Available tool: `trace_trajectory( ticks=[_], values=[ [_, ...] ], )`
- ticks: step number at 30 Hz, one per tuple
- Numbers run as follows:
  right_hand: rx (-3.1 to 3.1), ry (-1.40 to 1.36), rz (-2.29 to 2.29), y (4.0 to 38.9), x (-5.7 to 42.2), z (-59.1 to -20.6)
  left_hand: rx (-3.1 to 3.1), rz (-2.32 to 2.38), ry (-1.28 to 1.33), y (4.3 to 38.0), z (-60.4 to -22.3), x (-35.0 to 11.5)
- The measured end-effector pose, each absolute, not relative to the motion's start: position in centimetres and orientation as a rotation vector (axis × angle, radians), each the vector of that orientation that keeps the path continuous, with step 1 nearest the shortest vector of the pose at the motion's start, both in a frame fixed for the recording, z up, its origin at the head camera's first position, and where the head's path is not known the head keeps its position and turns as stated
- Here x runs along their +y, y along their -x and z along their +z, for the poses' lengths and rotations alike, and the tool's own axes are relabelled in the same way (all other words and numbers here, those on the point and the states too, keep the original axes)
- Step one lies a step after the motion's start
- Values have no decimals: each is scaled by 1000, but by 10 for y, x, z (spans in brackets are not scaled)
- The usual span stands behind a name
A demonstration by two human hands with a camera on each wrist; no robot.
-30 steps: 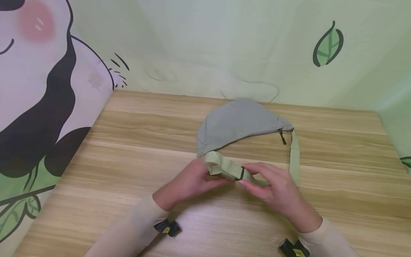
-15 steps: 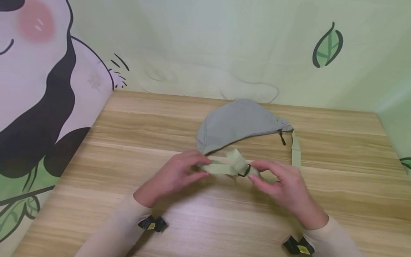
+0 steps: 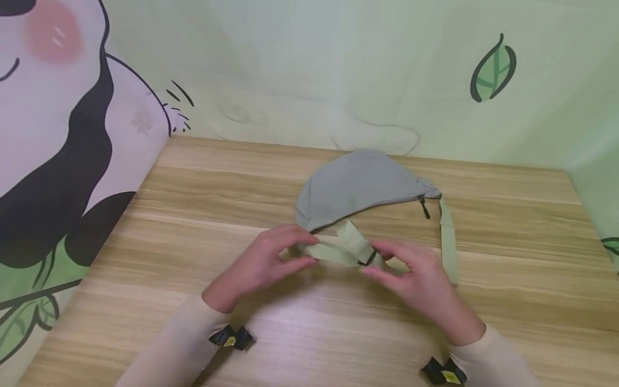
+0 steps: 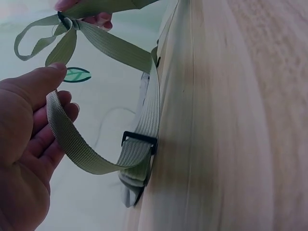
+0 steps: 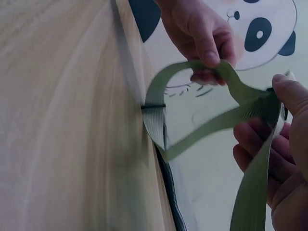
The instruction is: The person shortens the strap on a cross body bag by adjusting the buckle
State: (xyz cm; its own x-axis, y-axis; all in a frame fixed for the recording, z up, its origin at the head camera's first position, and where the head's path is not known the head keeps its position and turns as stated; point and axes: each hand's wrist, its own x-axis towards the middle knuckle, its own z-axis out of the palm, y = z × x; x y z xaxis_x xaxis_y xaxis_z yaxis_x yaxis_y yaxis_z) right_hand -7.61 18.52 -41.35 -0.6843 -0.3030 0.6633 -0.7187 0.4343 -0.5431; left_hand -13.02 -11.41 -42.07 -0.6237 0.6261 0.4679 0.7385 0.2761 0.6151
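Observation:
A grey waist bag lies on the table, its light green webbing strap raised in front of it. My left hand pinches the strap between thumb and fingers, left of a black strap slider. At that slider, my right hand pinches with thumb and fingertips, partly covering it. A short loop of strap sticks up beside the slider. Lower on the webbing, near the bag, the left wrist view shows a second black slider.
A black zipper pull hangs from the bag's right end. Another stretch of strap runs down the table from there. Behind the wooden table stands a printed wall with a panda and leaves.
My left hand has moved left, away from the slider, drawing a length of strap with it. The strap loop has swung upright beside the slider. My right hand stays at the slider.

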Motion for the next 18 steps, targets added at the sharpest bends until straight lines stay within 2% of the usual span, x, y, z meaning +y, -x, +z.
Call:
trace_trajectory(
  ticks=[18],
  values=[
    [-2264, -965, 876, 75, 196, -407, -2452, -1196, 1286, 132, -422, -125]
  ],
)
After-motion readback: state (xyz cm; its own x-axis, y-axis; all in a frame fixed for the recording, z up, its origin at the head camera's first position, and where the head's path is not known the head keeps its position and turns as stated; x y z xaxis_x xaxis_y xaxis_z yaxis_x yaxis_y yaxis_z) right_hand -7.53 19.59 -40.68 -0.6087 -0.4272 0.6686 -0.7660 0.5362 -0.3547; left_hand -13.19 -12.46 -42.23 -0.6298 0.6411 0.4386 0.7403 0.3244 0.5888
